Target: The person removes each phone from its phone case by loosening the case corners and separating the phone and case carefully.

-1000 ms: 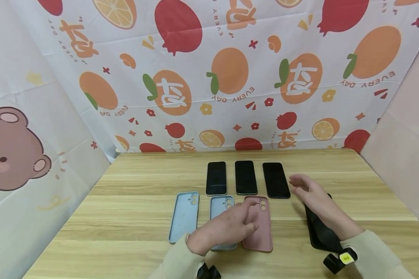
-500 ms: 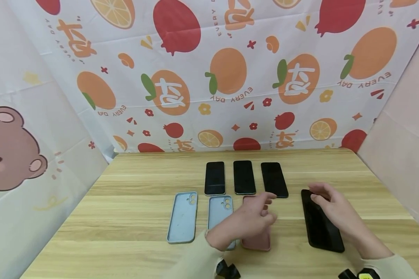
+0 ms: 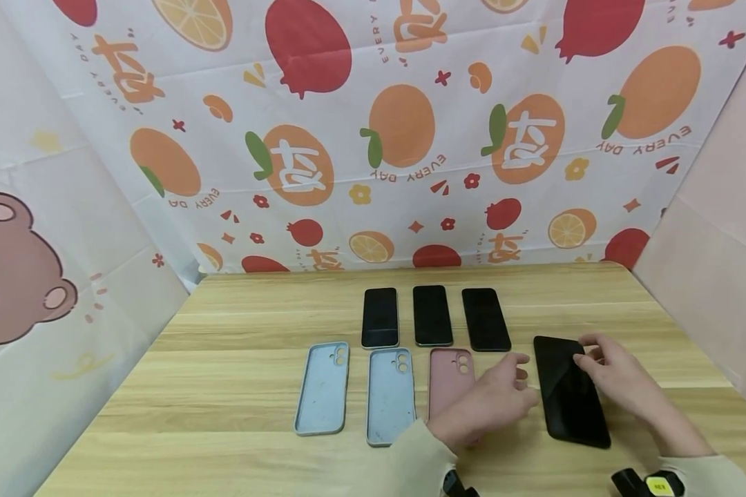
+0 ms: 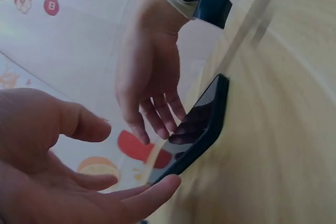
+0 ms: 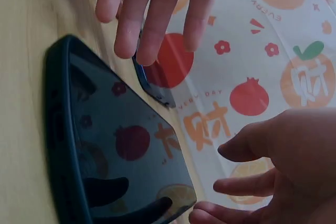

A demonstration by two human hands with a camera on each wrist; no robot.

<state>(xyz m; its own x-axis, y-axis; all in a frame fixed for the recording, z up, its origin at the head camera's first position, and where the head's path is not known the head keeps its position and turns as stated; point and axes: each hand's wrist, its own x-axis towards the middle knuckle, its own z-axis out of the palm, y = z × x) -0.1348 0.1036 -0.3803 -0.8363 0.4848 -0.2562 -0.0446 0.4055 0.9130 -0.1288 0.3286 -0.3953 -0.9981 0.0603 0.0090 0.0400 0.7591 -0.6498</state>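
One black phone (image 3: pixel 572 397), long axis forward and slightly left.

The fruit-print cloth (image 3: pixel 357 145) reads "EVERY DAY" and "财".

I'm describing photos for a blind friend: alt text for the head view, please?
A person's left hand and right hand flank a black phone on a wooden table. To the left, three more phones lie behind two blue cases and a pink case.

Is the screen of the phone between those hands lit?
No, dark: the phone looks black from above and, in the right wrist view, mirrors the cloth.
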